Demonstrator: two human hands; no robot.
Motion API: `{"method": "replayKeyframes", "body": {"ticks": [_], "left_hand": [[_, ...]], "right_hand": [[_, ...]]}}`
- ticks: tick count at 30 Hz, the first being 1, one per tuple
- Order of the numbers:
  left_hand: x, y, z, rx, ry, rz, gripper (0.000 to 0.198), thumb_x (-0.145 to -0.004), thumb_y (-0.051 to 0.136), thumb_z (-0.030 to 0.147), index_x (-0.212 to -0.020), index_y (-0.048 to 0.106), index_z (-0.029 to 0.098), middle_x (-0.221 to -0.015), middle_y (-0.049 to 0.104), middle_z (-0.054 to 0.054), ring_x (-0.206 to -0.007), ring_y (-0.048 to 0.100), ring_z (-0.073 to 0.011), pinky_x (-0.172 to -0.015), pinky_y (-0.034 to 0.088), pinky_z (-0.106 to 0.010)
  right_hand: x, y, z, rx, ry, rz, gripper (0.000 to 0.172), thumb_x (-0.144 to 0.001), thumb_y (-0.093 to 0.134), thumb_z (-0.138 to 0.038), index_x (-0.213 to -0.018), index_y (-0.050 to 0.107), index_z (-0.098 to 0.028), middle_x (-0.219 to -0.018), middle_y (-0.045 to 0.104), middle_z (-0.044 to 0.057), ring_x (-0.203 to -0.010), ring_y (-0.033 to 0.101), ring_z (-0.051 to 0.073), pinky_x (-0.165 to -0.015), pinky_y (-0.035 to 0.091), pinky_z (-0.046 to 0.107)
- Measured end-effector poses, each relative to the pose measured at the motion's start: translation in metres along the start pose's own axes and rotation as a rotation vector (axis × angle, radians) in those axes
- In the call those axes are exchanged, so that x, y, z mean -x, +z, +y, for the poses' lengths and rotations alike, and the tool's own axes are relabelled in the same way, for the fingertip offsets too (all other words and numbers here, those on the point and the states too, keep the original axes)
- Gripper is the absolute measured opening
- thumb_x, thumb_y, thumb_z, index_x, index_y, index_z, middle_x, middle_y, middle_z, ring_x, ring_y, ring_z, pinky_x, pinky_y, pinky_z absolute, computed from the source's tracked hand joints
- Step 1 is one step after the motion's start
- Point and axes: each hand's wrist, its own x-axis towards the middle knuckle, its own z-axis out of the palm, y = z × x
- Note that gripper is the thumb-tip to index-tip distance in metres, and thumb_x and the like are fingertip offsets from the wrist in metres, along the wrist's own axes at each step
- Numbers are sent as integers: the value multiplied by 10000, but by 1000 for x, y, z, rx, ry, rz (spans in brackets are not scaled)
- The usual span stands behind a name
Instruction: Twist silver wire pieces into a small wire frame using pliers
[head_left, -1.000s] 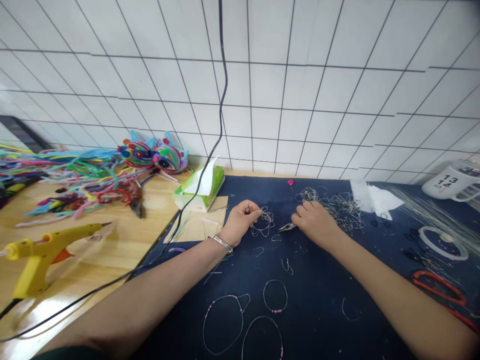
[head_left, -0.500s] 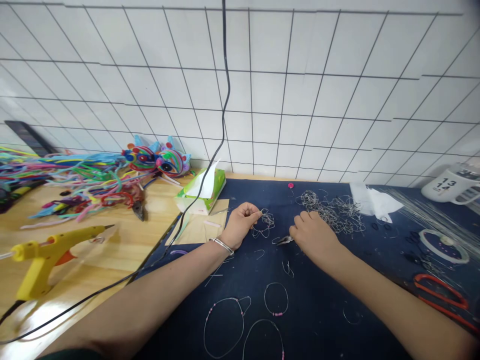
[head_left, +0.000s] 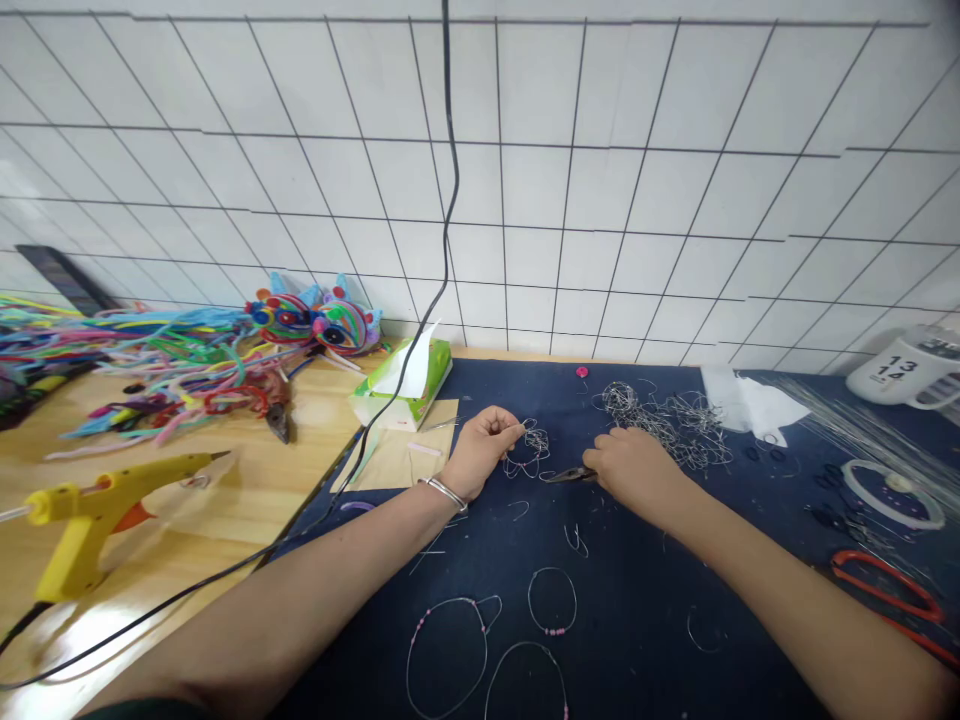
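My left hand (head_left: 486, 447) pinches the edge of a small bent-wire piece (head_left: 534, 450) with loops and a few pink beads. Wrapped in my right hand (head_left: 634, 465) is a pair of pliers (head_left: 568, 475), its dark jaws pointing left. A short curl of thin wire (head_left: 546, 478) lies at the jaw tips; I cannot tell whether the jaws grip it. Behind my right hand sits a tangled heap of silver wire (head_left: 682, 430). Nearer to me lie wire rings with pink beads, among them a small ring (head_left: 553, 600) and a larger one (head_left: 448, 655).
On the wooden table at left are a yellow glue gun (head_left: 105, 520), coloured pipe cleaners (head_left: 180, 340) and a green tissue box (head_left: 420, 390). A black cord (head_left: 448, 180) hangs across the front. Right of me are red-handled scissors (head_left: 889, 585), straight wires (head_left: 877, 440) and a white mug (head_left: 896, 372).
The pliers in my right hand have turned, showing more of their length, and the hand sits slightly farther right. My left hand stays in place with the wire piece.
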Motion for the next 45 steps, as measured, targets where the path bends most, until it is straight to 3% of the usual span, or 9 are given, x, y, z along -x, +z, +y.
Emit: {"method": "replayKeyframes", "body": {"ticks": [6, 13, 15, 20, 24, 27, 30, 35, 45], "left_hand": [[0, 0, -2, -4, 13, -22, 210, -679, 604, 345, -706, 520, 154, -543, 482, 38, -441, 384, -44, -421, 296, -166], [-1, 0, -3, -17, 10, -31, 213, -682, 603, 348, -704, 518, 154, -532, 477, 42, -436, 383, -44, -418, 290, -164], [0, 1, -3, -18, 15, -43, 211, -687, 600, 346, -707, 518, 153, -538, 478, 42, -439, 383, -43, -421, 292, -163], [3, 2, 0, -7, 18, -88, 210, -697, 593, 343, -723, 524, 147, -545, 491, 36, -446, 391, -44, -426, 295, -164], [6, 3, 5, 29, 19, -97, 219, -699, 594, 346, -736, 529, 140, -560, 513, 28, -468, 420, -48, -446, 313, -164], [8, 4, 8, 96, 6, -175, 221, -695, 607, 332, -739, 526, 132, -557, 509, 29, -471, 427, -46, -454, 320, -165], [9, 4, 10, 183, -36, -276, 206, -686, 626, 298, -732, 523, 125, -561, 499, 31, -467, 428, -42, -458, 326, -170], [10, 3, 12, 258, -156, -442, 266, -661, 653, 247, -882, 570, 124, -693, 562, -5, -488, 437, -35, -486, 345, -186], [8, 0, 11, 238, -153, -519, 208, -675, 641, 244, -830, 617, 107, -681, 567, -25, -523, 451, -56, -502, 351, -205]], "right_hand": [[1, 5, 23, -158, 194, -283, 215, -700, 555, -419, -698, 624, -216, -611, 587, 50, -568, 545, 172, -514, 342, 275], [8, -3, 37, -115, 291, -314, 213, -618, 626, -390, -594, 601, -180, -601, 589, 81, -558, 559, 197, -487, 371, 298], [9, -9, 33, -299, 267, -341, 253, -640, 599, -427, -589, 582, -179, -573, 584, 64, -505, 546, 166, -469, 378, 283], [5, -16, 14, -1116, 209, -498, 342, -709, 508, -514, -726, 551, -176, -637, 619, 38, -488, 557, 111, -473, 433, 232], [-1, -7, 3, -1401, 298, -459, 395, -693, 518, -541, -756, 529, -151, -623, 607, 33, -494, 565, 106, -485, 453, 226], [-4, 0, 3, -1519, 364, -383, 401, -694, 517, -544, -758, 506, -148, -592, 587, 14, -479, 563, 107, -461, 448, 218], [-4, 3, 6, -1570, 383, -372, 394, -696, 519, -536, -755, 497, -148, -573, 577, 7, -455, 554, 106, -423, 428, 206], [-1, 1, 5, -1601, 276, -486, 382, -694, 536, -512, -735, 518, -132, -575, 582, 15, -445, 543, 87, -436, 425, 191], [-5, 3, -12, -1346, 326, -435, 355, -712, 506, -507, -712, 510, -152, -556, 572, 1, -409, 531, 85, -404, 415, 190]]}}
